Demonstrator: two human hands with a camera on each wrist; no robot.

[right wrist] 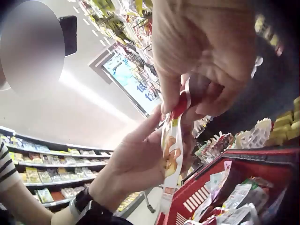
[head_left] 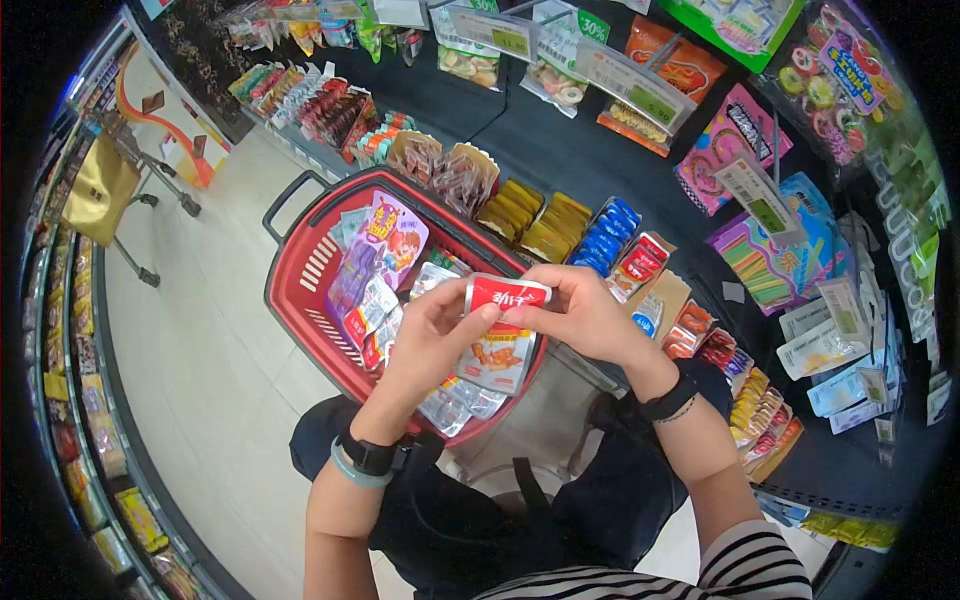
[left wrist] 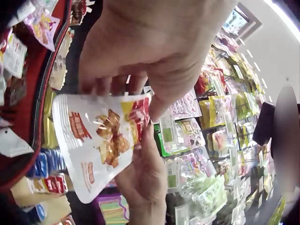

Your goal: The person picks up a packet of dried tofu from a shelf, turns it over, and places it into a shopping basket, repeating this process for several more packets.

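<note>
Both hands pinch a small red and white snack packet point(head_left: 497, 345) by its red top end, thumbs in front and fingers behind. The left hand point(head_left: 437, 325) grips its left corner, the right hand point(head_left: 585, 315) its right corner, and the thumb tips nearly meet. In the left wrist view the packet point(left wrist: 101, 140) shows printed pieces of food on white. Edge-on in the right wrist view, the packet point(right wrist: 172, 154) looks thin. Below the hands stands a red shopping basket point(head_left: 285, 290) holding several snack packs, among them a purple bag point(head_left: 385, 245).
Right of the basket runs a dark shelf point(head_left: 480, 120) with boxes of small packets, including blue packets point(head_left: 605, 235). Hanging candy bags point(head_left: 740, 145) with price tags rise behind them. Pale floor point(head_left: 190, 370) lies to the left, with another stocked shelf point(head_left: 90, 400) beyond.
</note>
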